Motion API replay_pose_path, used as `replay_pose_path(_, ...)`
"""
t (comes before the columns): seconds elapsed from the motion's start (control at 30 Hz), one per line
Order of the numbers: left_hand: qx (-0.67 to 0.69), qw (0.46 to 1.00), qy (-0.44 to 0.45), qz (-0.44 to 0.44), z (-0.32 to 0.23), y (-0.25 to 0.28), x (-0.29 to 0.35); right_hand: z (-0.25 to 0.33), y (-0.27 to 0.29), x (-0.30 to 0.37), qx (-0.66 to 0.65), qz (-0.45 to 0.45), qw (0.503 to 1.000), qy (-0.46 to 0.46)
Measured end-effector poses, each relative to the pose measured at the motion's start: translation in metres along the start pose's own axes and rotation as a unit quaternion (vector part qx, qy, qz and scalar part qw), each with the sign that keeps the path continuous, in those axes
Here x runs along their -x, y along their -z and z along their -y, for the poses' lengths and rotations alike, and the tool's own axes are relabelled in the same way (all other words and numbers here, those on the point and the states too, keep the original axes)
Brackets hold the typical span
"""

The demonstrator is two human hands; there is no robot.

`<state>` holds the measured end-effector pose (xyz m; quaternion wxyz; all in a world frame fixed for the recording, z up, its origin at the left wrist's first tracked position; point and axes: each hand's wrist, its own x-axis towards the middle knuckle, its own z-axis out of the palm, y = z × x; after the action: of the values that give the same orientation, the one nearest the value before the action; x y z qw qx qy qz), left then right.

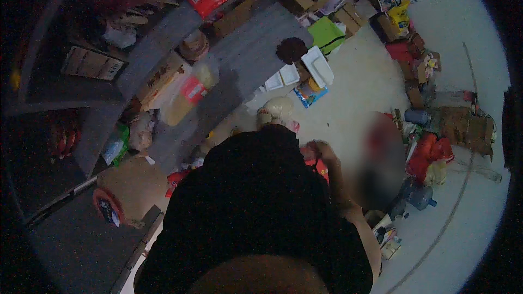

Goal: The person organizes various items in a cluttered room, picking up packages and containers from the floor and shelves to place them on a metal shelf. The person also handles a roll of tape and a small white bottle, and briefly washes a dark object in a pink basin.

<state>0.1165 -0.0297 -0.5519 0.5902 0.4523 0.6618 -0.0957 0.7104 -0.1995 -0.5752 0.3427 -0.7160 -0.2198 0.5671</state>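
My right forearm reaches forward beside my black shirt (256, 196). At its end, my right hand (322, 151) is closed, with its fingers curled. Just below the hand, against my shirt, shows a bright red, bag-like thing (320, 169), which the hand appears to hold. Dim light and my body hide most of it. My left hand is out of sight behind my body. On the floor ahead stand a pale, rounded bundle (279, 107) and a small jar-like object (264, 117).
White trays (317, 65), a green bag (327, 35) and a blue packet (310, 97) lie ahead. Shelving with a grey board (245, 38) runs along the left, near a large brown container (133, 190). Cartons (468, 128), red bags (427, 155) and a blurred shape (381, 163) are at right.
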Motion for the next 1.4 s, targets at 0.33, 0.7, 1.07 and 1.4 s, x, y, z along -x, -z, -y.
replay_pose_path(0.33,-0.027,0.999,0.027,0.021,-0.007,-0.001,-0.009,-0.043,0.001,0.015,-0.077,-0.101,0.992,-0.028)
replay_pose_path(0.7,-0.066,0.988,-0.087,0.109,-0.084,-0.092,-0.128,-0.253,0.015,-0.021,0.224,-0.065,0.971,0.059)
replay_pose_path(1.07,-0.469,0.786,-0.382,0.127,-0.235,-0.356,-0.33,-0.27,-0.034,-0.163,0.261,-0.098,0.96,-0.034)
replay_pose_path(1.4,-0.657,0.532,-0.517,0.137,-0.097,-0.546,-0.511,-0.436,-0.059,-0.217,-0.077,-0.144,0.979,-0.121)
